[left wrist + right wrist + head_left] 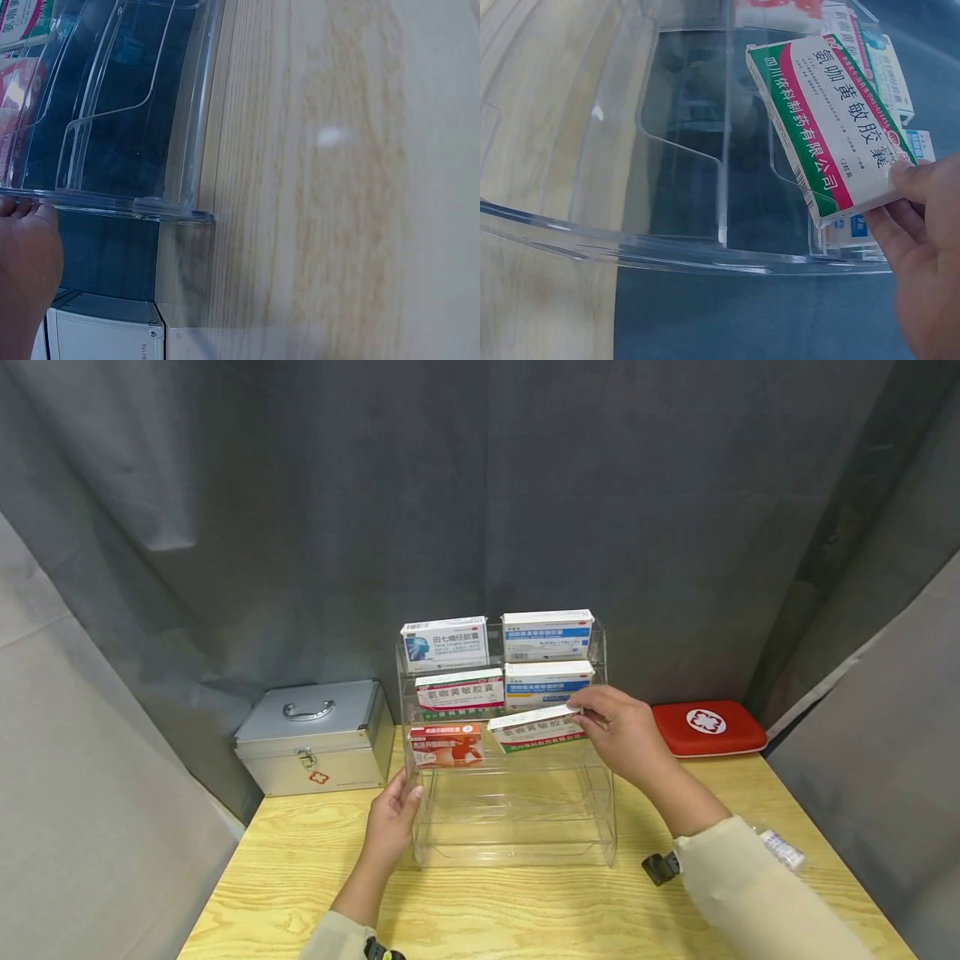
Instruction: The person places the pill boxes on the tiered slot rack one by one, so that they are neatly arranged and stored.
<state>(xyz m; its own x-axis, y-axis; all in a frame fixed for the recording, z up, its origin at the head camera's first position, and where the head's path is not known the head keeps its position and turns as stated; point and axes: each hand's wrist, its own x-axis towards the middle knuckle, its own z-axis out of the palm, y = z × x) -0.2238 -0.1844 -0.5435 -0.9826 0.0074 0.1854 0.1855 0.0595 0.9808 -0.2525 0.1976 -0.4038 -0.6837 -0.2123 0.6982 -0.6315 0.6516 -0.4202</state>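
Observation:
A clear acrylic tiered display rack stands on the wooden table. My right hand pinches the right end of a white, green and red medicine box, which is tilted at the third tier. In the right wrist view the large front lettering of this medicine box shows. Beside it on the same tier sits an orange-red medicine box. My left hand grips the rack's left side panel; its fingertips are partly hidden in the left wrist view.
Upper tiers hold a white medicine box, a similar green-and-red box and two blue-and-white boxes. A silver first-aid case stands left. At right are a red zip case and a small plastic-wrapped packet.

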